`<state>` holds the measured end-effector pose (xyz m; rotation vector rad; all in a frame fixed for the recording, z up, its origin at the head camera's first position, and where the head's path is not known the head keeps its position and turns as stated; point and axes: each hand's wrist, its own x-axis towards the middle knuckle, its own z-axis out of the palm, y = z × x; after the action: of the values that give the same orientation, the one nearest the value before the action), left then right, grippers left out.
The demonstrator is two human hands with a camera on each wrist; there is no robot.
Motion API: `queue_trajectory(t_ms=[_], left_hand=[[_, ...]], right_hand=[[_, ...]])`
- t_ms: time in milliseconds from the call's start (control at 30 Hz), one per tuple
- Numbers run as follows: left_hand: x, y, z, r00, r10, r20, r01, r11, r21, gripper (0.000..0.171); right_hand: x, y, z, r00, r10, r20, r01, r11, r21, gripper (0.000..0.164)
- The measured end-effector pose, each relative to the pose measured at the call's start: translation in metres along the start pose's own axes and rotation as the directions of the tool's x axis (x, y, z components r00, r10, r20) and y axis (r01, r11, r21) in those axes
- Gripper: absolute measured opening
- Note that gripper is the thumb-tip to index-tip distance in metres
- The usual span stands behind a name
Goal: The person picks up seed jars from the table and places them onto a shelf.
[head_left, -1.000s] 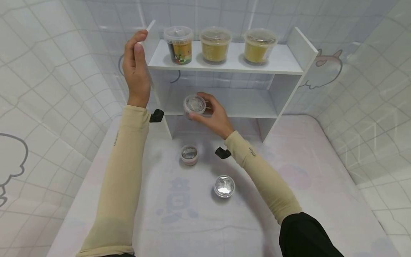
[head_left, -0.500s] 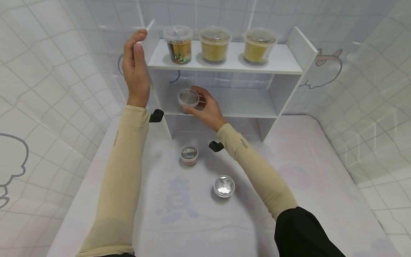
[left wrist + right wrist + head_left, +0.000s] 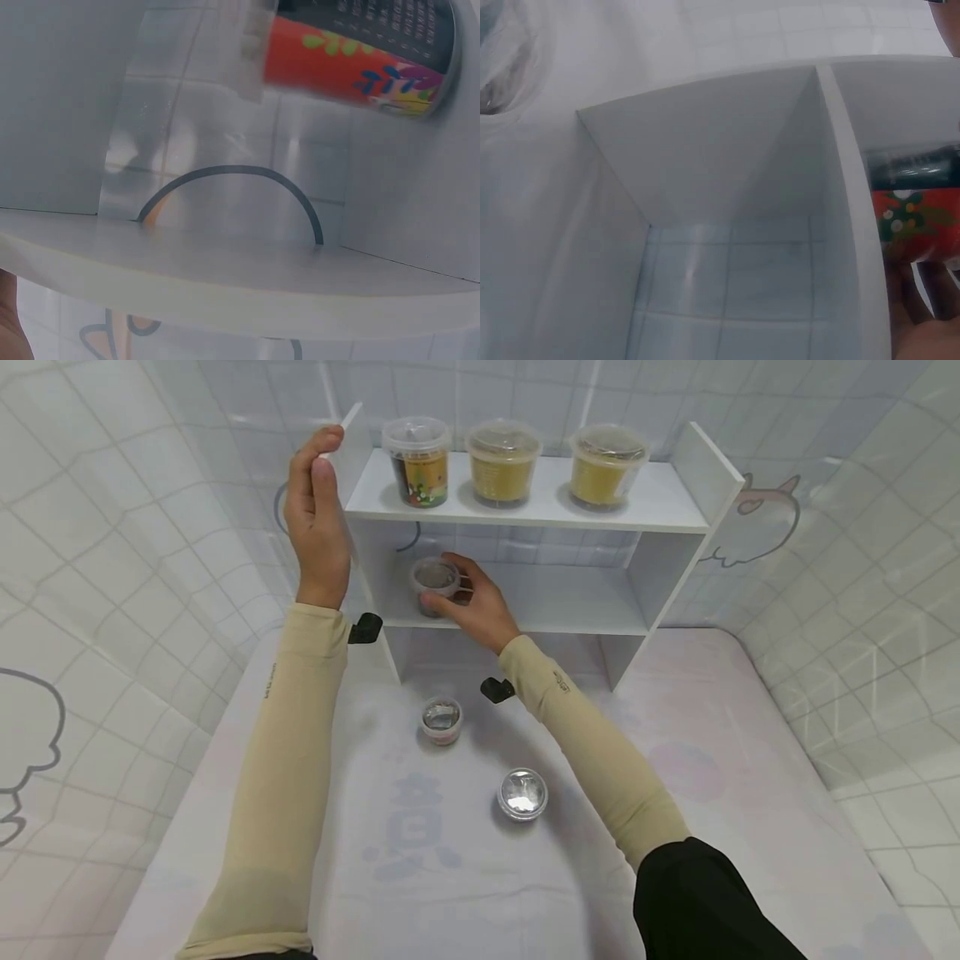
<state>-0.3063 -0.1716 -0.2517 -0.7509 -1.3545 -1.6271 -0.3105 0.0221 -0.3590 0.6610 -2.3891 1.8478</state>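
My right hand (image 3: 480, 610) grips a small clear-lidded plastic cup (image 3: 435, 575) on the left of the middle level of a white shelf unit (image 3: 570, 593). The right wrist view shows the cup's red and dark label (image 3: 915, 217) at the right edge, with curled fingers (image 3: 930, 300) below. In the left wrist view the labelled cup (image 3: 360, 60) appears sideways near the top. High on the left, my left hand (image 3: 321, 522) holds the unit's side panel (image 3: 352, 447) near its upper front corner, thumb and fingers at the edge.
On the top level stand a cup with a patterned label (image 3: 422, 468) and two yellow-filled cups (image 3: 502, 472). On the cloth-covered table (image 3: 450, 893) in front are a small pinkish cup (image 3: 441, 720) and a silver-topped cup (image 3: 522, 794). Tile-patterned sheeting (image 3: 135, 543) surrounds the table.
My right hand has carried the cup left and farther in, from before the middle level to its left part. The left hand keeps its place on the panel.
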Motion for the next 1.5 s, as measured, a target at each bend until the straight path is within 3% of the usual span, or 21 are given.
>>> queue_trajectory(t_ms=[400,933,1100,1300,1500], left_hand=[[0.0,0.001,0.001,1.0,0.005,0.006,-0.005,1.0,-0.007,0.035],[0.002,0.001,-0.001,1.0,0.007,-0.001,-0.007,1.0,0.004,0.035],[0.002,0.001,-0.001,1.0,0.008,0.003,-0.008,1.0,0.005,0.035],[0.001,0.001,-0.001,1.0,-0.002,0.004,0.002,1.0,0.008,0.035],[0.0,0.002,0.0,1.0,-0.001,0.012,0.001,1.0,0.021,0.034]], right_hand=[[0.003,-0.005,0.002,0.998,0.052,0.034,-0.052,0.999,-0.006,0.073],[0.006,0.0,0.005,0.998,0.052,0.048,-0.052,0.999,0.003,0.076],[0.006,0.002,0.005,0.997,0.057,0.049,-0.057,0.998,0.009,0.085],[0.002,0.004,0.002,0.999,0.031,0.028,-0.033,0.995,0.089,0.095],[-0.018,-0.021,-0.007,1.0,-0.002,0.006,0.001,0.987,0.161,0.087]])
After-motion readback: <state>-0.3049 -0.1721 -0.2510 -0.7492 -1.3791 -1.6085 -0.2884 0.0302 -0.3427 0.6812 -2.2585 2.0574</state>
